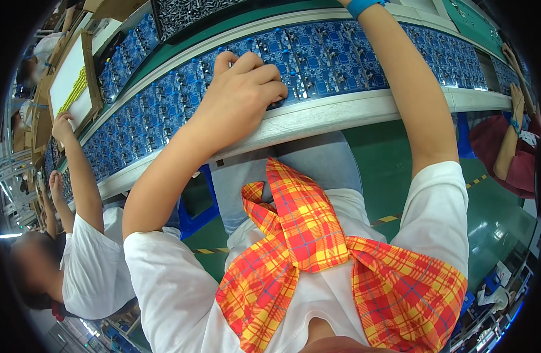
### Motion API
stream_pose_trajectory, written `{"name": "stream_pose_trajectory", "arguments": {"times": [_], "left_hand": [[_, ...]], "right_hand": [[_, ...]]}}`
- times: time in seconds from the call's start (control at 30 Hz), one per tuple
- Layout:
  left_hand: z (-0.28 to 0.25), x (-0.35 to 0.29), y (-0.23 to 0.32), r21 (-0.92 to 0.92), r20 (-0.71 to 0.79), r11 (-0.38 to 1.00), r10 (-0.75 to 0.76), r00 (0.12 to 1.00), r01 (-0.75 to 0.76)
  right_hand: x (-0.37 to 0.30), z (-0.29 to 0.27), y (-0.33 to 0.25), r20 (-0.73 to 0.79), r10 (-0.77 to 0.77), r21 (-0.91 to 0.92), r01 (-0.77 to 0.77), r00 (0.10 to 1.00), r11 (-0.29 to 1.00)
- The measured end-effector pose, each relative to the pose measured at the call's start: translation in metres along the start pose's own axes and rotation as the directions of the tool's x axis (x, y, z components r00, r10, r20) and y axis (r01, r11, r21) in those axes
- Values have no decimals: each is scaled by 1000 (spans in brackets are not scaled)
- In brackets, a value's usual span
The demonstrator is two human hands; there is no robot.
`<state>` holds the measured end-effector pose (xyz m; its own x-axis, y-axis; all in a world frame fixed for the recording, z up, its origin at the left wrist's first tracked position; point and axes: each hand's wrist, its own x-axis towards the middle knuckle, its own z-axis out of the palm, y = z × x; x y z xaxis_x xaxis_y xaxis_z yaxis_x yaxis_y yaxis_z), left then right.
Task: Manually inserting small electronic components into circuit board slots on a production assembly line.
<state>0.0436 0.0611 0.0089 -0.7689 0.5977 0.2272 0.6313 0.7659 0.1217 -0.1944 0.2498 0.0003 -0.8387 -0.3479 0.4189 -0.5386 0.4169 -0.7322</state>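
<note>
My left hand [247, 88] rests over the near edge of a long row of blue circuit boards [323, 53]. Its fingers are curled down with the tips hidden, so whatever they grip cannot be made out; a dark bit shows under the forefinger. The right forearm [403, 76] stretches across the boards to the upper edge of the picture. A blue wristband [363, 6] circles that wrist, and the right hand lies beyond the frame. Small components stand on many of the boards.
A black tray [191, 17] of small metallic parts sits beyond the boards. Further left stands a cardboard box [92, 76] with yellow parts near a co-worker's hand [62, 126]. A pale rail [341, 112] borders the line. Another person's hand [517, 103] is at the right.
</note>
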Motion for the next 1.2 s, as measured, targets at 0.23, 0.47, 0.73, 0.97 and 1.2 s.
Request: {"name": "stream_pose_trajectory", "arguments": {"times": [0.23,0.47,0.73,0.97,1.2], "left_hand": [[0,2,-3,18,45,999,35,998,-35],[1,-1,-2,107,45,979,172,984,-176],[-4,43,-91,-153,-309,946,-321,895,287],[9,49,-155,-389,-553,921,-240,798,7],[16,56,-160,72,-520,863,-395,757,500]], "right_hand": [[0,0,0,12,-15,18,14,1000,1000],[-5,-5,-7,19,29,75,-30,999,997],[-47,-11,-13,296,-211,121,183,932,976],[-63,-12,-23,402,-194,-227,303,895,926],[-70,-11,-19,444,-264,-374,444,856,814]]}}
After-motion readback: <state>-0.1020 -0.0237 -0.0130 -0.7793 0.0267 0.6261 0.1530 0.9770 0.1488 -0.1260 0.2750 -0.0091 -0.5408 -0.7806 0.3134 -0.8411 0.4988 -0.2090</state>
